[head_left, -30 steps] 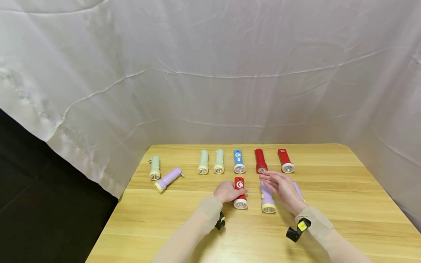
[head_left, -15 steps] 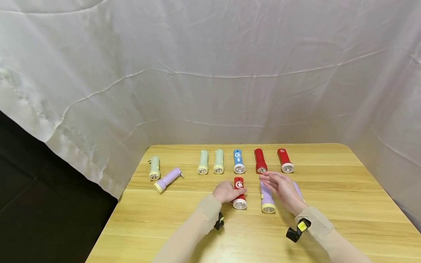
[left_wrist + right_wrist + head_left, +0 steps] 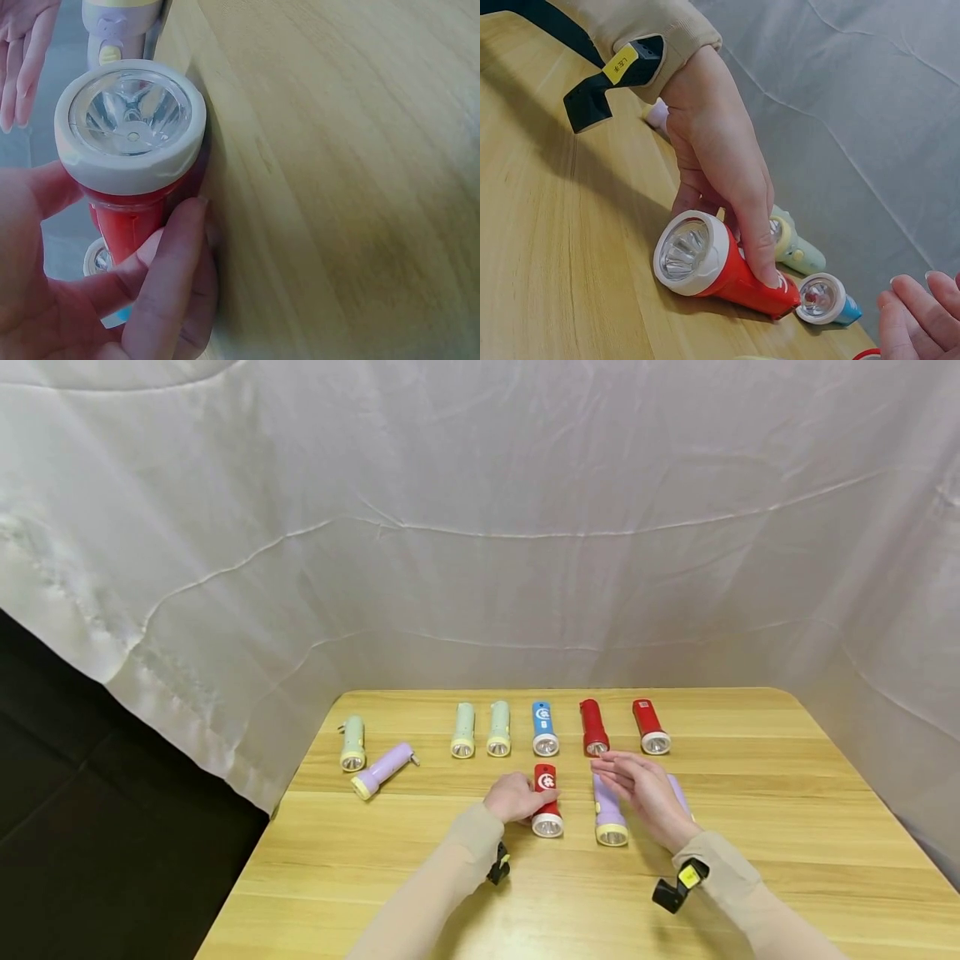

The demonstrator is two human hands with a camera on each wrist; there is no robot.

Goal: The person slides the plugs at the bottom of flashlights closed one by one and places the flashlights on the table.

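Observation:
In the head view, my left hand (image 3: 512, 797) grips a red flashlight (image 3: 547, 812) with a white head and a white printed emblem, thumb across its body. The left wrist view shows the fingers curled round its red barrel (image 3: 127, 225), the clear lens turned toward the camera. My right hand (image 3: 648, 789) has its fingers straight and together, holding nothing. It overlaps two lavender flashlights: one with a yellow head (image 3: 611, 814) on its left, and another (image 3: 680, 793) mostly hidden behind it. The straight fingers (image 3: 922, 319) also enter the right wrist view's lower right corner.
Along the back of the wooden table (image 3: 780, 827) lie two pale green flashlights (image 3: 463, 727), a blue one (image 3: 543, 721) and two red ones (image 3: 592, 722). At the left are a green flashlight (image 3: 353, 741) and a slanted lavender one (image 3: 387, 766). A pale curtain (image 3: 525, 593) hangs behind.

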